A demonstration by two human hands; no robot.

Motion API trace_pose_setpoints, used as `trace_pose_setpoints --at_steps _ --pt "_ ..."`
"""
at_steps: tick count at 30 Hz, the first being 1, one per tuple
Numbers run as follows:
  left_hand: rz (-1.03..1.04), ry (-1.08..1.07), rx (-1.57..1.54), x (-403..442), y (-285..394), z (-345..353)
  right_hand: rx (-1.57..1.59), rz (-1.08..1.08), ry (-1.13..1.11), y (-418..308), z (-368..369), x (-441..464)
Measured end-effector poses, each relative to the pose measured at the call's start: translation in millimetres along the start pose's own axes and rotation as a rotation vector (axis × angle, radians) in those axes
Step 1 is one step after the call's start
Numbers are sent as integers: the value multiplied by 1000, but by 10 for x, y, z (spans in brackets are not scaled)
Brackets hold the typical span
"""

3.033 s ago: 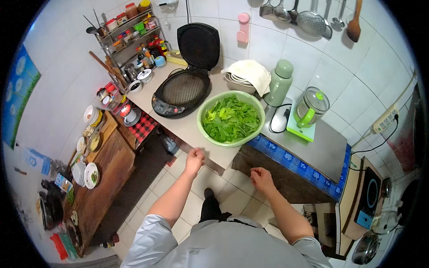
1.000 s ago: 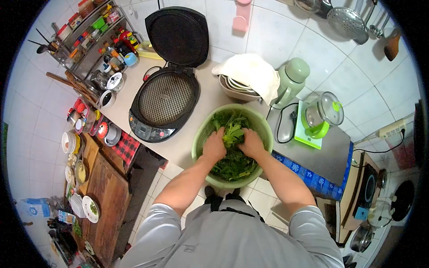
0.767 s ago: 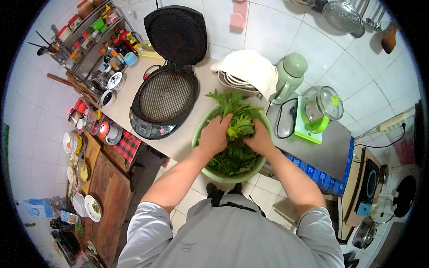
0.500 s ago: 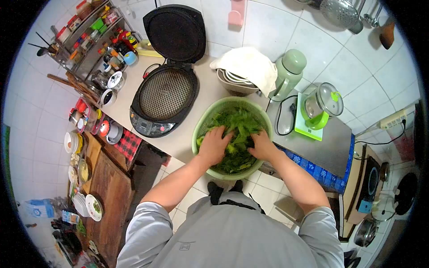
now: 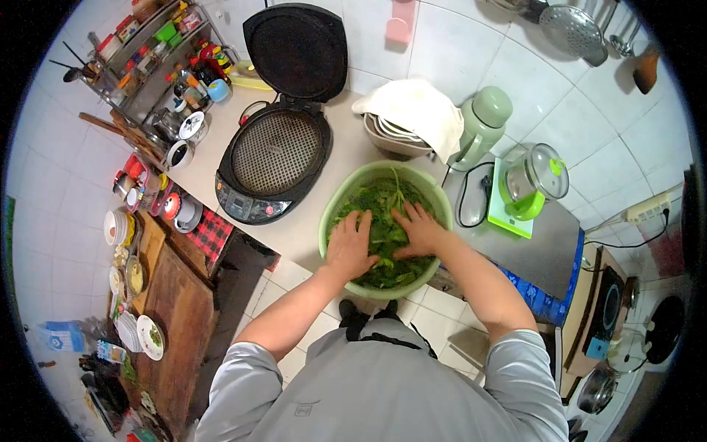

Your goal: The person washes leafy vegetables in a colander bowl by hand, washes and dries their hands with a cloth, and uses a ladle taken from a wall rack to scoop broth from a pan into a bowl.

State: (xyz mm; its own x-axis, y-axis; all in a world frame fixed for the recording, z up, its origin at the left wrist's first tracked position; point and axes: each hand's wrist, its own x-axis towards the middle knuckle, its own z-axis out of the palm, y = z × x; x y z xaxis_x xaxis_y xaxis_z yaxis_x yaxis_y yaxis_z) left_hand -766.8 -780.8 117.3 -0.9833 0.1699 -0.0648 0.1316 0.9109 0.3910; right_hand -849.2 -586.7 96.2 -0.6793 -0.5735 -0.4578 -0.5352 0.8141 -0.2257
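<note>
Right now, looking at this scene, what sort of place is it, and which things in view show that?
Probably a home kitchen: an open electric griddle stands on the counter, ladles and a skimmer hang on the wall, and both hands press leafy greens in a green basin.

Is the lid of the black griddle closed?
No, the lid stands raised at the back, and the round patterned plate is in full view.
</note>
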Motion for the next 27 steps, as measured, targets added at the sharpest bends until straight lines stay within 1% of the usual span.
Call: trace_pose_setpoints --at_steps 2,3,5,6,7,8,10,12,13,16,19,22,24,26,27 --pt "-6 -120 222 2 11 55 -115 -35 -127 41 155 -121" --pt "-11 -181 334 22 11 84 -102 -32 -122 17 111 -139" --pt "-77 -364 323 103 6 173 -63 -23 -113 -68 -3 -195" --pt "-106 -457 318 146 9 200 -63 -9 -34 -61 -14 -150" --pt "-102 -475 342 171 25 180 -63 6 42 -39 -29 -86" --pt "-91 -438 343 191 5 228 -63 20 119 -15 -36 -25" --pt "-69 -364 349 251 -102 390 -63 54 71 -2 17 110" --pt "-66 -382 397 341 -183 498 -88 87 21 -39 75 202" --pt "-66 -391 416 378 -202 530 -78 78 34 -30 91 221" --pt "-67 -458 287 437 -202 410 -2 69 88 6 208 271" --pt "-143 -463 159 529 -244 390 138 82 145 139 319 356" --pt "3 -221 212 494 -246 272 253 76 161 177 142 322" --pt "24 -153 231 495 -168 115 330 62 223 105 -144 120" --pt "69 -51 200 507 -106 -32 305 61 318 86 -241 45" --pt "59 -18 182 529 -84 -75 289 60 368 84 -302 20"
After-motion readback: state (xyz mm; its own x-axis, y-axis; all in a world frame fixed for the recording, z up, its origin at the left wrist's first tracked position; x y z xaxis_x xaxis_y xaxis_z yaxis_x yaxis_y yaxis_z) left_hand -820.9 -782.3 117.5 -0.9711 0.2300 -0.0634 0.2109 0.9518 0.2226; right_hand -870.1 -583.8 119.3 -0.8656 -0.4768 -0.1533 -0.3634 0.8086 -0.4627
